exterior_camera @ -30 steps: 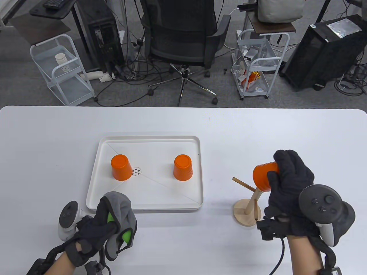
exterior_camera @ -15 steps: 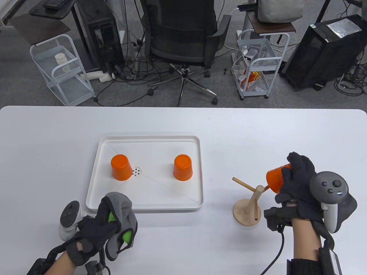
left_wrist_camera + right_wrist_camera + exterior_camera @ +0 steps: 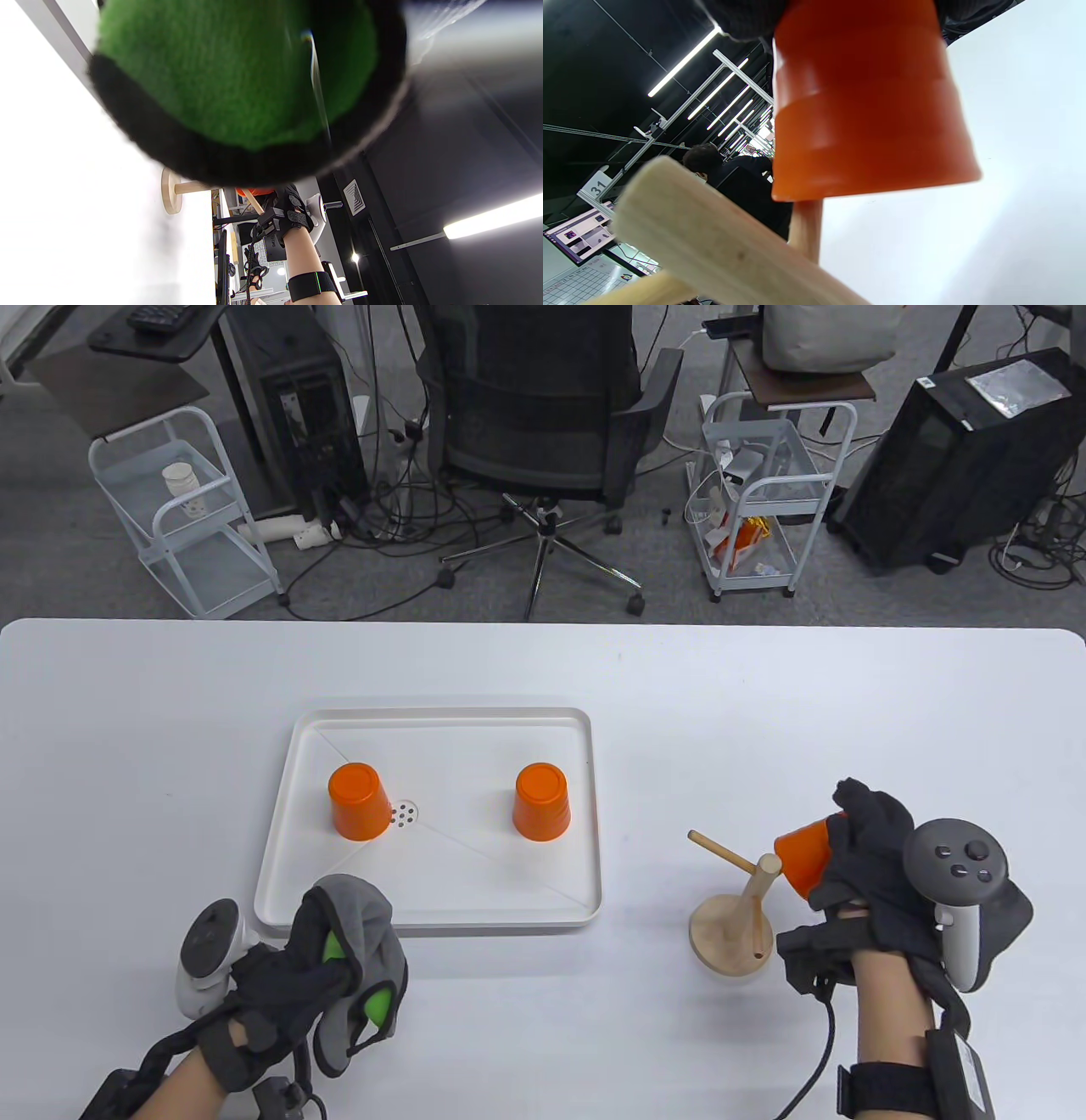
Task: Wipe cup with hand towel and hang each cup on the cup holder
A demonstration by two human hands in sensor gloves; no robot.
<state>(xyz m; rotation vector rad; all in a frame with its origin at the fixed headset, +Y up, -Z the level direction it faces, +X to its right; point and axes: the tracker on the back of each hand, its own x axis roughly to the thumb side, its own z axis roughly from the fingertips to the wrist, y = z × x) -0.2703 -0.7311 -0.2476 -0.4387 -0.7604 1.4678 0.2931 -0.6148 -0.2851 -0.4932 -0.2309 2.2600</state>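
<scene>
My right hand (image 3: 857, 857) grips an orange cup (image 3: 802, 848) with its mouth turned towards the wooden cup holder (image 3: 736, 916). In the right wrist view a peg (image 3: 806, 228) enters the mouth of the held cup (image 3: 865, 110). The holder stands on the table right of the tray, one bare peg (image 3: 721, 853) pointing left. My left hand (image 3: 339, 976) rests near the table's front edge and holds a grey hand towel (image 3: 361, 925) bunched over its fingers. Two more orange cups (image 3: 360, 801) (image 3: 541, 802) stand upside down in the white tray (image 3: 428, 912).
The tray has a small drain (image 3: 405, 813) beside the left cup. Beyond the table's far edge are an office chair (image 3: 543, 415), two white wire carts (image 3: 191, 509) (image 3: 759, 487) and black computer cases. A green glove pad (image 3: 237, 72) fills most of the left wrist view.
My right hand has carried the cup from over the holder's top out to the right and down, then back left onto the right peg. The left hand and towel have stayed put.
</scene>
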